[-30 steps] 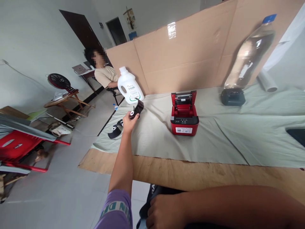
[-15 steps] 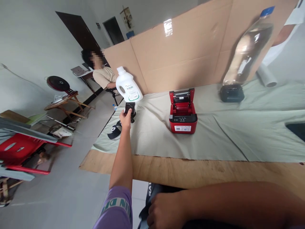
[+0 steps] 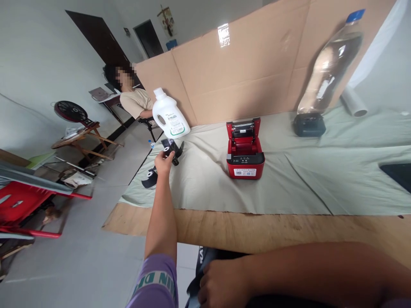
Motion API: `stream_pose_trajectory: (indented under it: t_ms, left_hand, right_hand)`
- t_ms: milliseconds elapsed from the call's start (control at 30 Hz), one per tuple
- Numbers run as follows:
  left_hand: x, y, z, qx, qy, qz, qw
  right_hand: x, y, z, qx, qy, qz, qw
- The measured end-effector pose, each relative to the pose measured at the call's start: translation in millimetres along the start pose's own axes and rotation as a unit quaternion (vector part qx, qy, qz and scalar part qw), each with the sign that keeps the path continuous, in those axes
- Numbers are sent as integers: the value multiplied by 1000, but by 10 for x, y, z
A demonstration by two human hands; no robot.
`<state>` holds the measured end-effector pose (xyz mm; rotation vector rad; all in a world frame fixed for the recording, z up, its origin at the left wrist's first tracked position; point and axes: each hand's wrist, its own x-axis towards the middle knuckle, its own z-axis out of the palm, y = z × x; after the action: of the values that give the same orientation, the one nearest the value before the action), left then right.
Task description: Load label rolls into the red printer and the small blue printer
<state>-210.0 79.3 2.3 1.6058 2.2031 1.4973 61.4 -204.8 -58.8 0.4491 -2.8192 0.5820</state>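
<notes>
A small black roll of ribbon (image 3: 169, 147) is pinched in the fingers of the left hand (image 3: 163, 161), held just above the pale green cloth (image 3: 289, 179) near its left edge. Compared with a second ago, the roll sits lower and further left, closer to the white detergent bottle (image 3: 168, 115) just behind it. A second black roll (image 3: 148, 178) lies on the cloth's left corner, below the hand. The open red label printer (image 3: 245, 149) stands well to the right, with bare cloth between. A cardboard wall (image 3: 250, 72) closes the far side. The right hand (image 3: 221, 282) rests loosely curled on dark fabric at the near table edge (image 3: 289, 233), holding nothing visible.
</notes>
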Motion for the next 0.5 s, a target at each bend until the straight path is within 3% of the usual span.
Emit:
stream_pose_trajectory:
  t_ms: [167, 233, 367, 500]
  left_hand:
    - [-85, 124, 5, -65, 66, 23, 995]
    - [-138, 195, 33, -120, 63, 21, 991]
    - [-283, 450, 147, -236, -29, 51, 970]
    - [-436, 903, 216, -344, -144, 89, 924]
  right_hand:
    - [8, -18, -28, 0, -17, 7, 1000]
    - [13, -14, -19, -2, -22, 7, 1000]
    - [19, 12, 12, -6, -37, 11, 999]
    - [14, 57, 48, 17, -45, 33, 998]
